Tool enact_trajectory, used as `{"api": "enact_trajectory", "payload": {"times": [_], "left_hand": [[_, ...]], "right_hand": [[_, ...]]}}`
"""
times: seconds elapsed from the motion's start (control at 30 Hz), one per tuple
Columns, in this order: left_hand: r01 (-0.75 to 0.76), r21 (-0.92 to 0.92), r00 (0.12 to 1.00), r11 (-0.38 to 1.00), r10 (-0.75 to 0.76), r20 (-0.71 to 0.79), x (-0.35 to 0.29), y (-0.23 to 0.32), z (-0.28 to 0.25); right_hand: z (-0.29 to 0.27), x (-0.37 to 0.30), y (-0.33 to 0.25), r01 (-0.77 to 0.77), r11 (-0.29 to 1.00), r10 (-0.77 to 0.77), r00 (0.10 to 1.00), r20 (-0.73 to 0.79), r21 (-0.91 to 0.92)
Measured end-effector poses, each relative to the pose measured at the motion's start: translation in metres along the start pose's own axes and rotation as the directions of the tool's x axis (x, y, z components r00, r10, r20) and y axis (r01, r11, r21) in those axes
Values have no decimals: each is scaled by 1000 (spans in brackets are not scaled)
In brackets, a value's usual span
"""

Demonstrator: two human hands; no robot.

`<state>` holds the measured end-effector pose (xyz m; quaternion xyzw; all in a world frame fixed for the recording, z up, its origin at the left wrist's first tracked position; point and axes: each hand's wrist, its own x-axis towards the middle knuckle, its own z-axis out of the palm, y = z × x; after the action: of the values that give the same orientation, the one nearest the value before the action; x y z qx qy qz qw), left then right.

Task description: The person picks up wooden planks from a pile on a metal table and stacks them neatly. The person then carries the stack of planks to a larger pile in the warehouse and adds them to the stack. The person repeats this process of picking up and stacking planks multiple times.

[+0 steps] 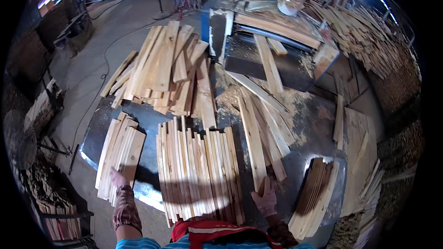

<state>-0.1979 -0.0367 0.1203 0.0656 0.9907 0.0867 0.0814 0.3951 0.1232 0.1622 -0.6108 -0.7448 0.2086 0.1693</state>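
The gloved right hand (266,199) was seen laid on the near end of a long wooden slat (253,143), its grip loose over the wood, not clenched. The gloved left hand (118,178) was rested on the near edge of a small stack of slats (119,154) at the left edge of the dark surface (150,120); whether its grip was closed could not be told. Between them a row of slats on edge (198,170) was packed, with bare surface left beside it.

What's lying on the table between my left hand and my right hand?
In the head view, a wide stack of wooden slats standing on edge fills the stretch between the left hand on the small slat pile and the right hand.
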Motion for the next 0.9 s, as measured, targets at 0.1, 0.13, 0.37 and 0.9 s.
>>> {"api": "enact_trajectory", "payload": {"times": [0.1, 0.13, 0.37, 0.9], "left_hand": [[-334, -146, 928, 931, 297, -227, 29, 53, -13], [-455, -349, 890, 819, 406, -207, 33, 92, -19], [-662, -360, 747, 657, 615, -253, -8, 367, -57], [231, -966, 587, 115, 775, 233, 9, 371, -73]], "right_hand": [[15, 1, 2, -270, 860, 167, 951, 261, 433], [17, -1, 3, -451, 708, 244, 878, 411, 544], [63, -21, 67, -559, 736, 529, 827, 189, 383], [87, 43, 32, -156, 964, 249, 819, 517, -216]]}}
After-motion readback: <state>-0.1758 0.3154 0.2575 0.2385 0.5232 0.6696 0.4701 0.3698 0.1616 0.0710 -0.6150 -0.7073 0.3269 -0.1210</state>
